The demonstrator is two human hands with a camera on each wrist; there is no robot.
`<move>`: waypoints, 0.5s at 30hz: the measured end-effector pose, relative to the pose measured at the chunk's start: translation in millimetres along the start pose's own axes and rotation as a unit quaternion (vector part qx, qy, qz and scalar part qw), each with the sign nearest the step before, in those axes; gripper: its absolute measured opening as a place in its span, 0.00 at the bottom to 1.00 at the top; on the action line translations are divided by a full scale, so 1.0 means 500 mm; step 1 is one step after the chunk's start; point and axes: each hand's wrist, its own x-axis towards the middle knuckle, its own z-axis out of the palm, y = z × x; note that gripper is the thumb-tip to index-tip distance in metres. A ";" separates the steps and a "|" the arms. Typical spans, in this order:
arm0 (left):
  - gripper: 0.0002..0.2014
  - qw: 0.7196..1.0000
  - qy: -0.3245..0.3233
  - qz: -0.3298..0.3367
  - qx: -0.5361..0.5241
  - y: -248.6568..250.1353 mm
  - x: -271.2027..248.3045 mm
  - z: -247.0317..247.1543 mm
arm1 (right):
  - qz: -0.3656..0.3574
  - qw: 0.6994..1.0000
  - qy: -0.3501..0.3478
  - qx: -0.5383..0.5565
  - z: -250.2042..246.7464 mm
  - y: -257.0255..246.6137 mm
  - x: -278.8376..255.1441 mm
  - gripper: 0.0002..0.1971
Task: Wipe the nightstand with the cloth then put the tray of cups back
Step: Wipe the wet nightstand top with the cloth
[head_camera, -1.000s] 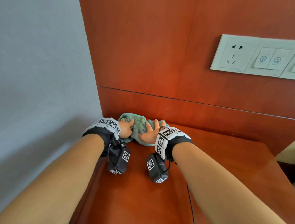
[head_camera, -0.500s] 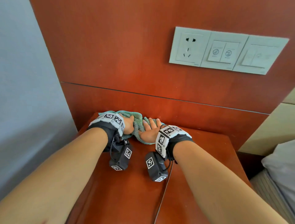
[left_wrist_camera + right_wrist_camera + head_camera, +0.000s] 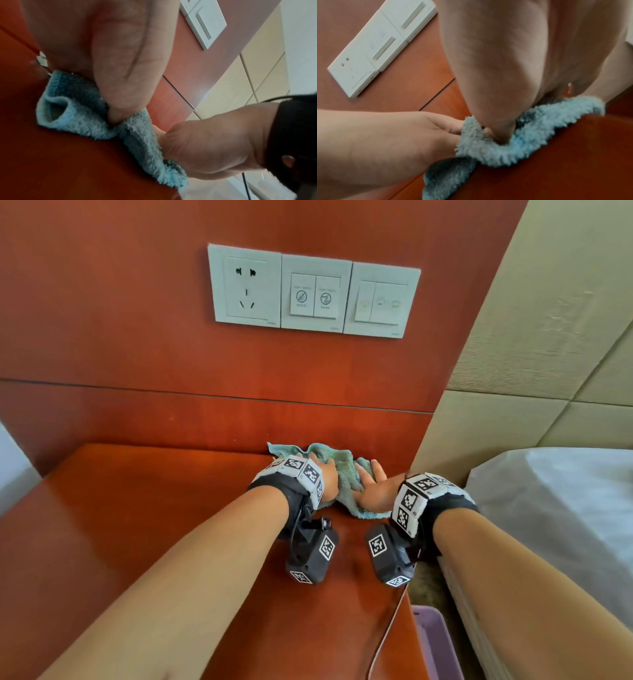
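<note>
A fluffy teal cloth [image 3: 346,474] lies bunched at the back right of the red-brown nightstand [image 3: 154,508], against the wooden wall panel. My left hand [image 3: 327,479] grips its left part, the thumb dug into a fold of the cloth [image 3: 82,119]. My right hand [image 3: 371,487] presses on its right part with the fingers stretched flat. In the right wrist view the cloth [image 3: 530,135] bulges from under my right hand [image 3: 505,67], with the left hand [image 3: 385,135] beside it. No tray or cups are in view.
A white socket and switch panel [image 3: 308,292] sits on the wall above. A beige padded headboard [image 3: 513,371] and a white-covered bed [image 3: 548,508] stand right of the nightstand. A lilac plastic edge [image 3: 431,642] and a thin cable [image 3: 387,635] show at its right side.
Both hands have slid the cloth along the back edge from the nightstand's left corner to its right corner.
</note>
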 end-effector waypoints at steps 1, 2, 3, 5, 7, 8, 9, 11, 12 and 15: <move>0.26 1.000 -0.013 -0.007 0.004 0.020 0.000 -0.002 | 0.016 1.000 0.000 0.016 0.001 0.012 -0.011 0.33; 0.25 0.999 -0.025 0.001 0.019 0.036 0.002 -0.002 | 0.032 0.999 0.011 0.028 0.002 0.023 -0.022 0.30; 0.22 0.999 -0.044 0.014 0.022 0.049 -0.007 -0.011 | 0.036 0.998 0.035 0.047 0.001 0.029 -0.031 0.27; 0.16 0.996 -0.040 0.075 0.007 0.069 -0.016 -0.024 | 0.017 0.994 0.078 0.079 -0.002 0.049 -0.052 0.21; 0.09 0.995 -0.016 0.089 -0.032 0.063 -0.037 -0.041 | 0.015 0.988 0.105 0.115 -0.003 0.063 -0.068 0.20; 0.07 0.995 0.003 0.086 -0.050 0.056 -0.048 -0.045 | 0.013 0.983 0.125 0.132 -0.003 0.067 -0.078 0.20; 0.07 0.995 0.020 0.080 -0.061 0.051 -0.060 -0.049 | 0.017 0.975 0.161 0.154 -0.003 0.067 -0.086 0.22; 0.07 0.992 0.035 0.088 -0.081 0.036 -0.089 -0.059 | 0.035 0.958 0.206 0.194 -0.014 0.061 -0.109 0.27; 0.08 0.990 0.043 0.097 -0.095 0.025 -0.110 -0.067 | 0.040 0.954 0.214 0.205 -0.021 0.055 -0.124 0.29; 0.06 0.979 0.067 0.113 -0.159 -0.021 -0.170 -0.090 | 0.021 0.942 0.250 0.222 -0.049 0.030 -0.180 0.30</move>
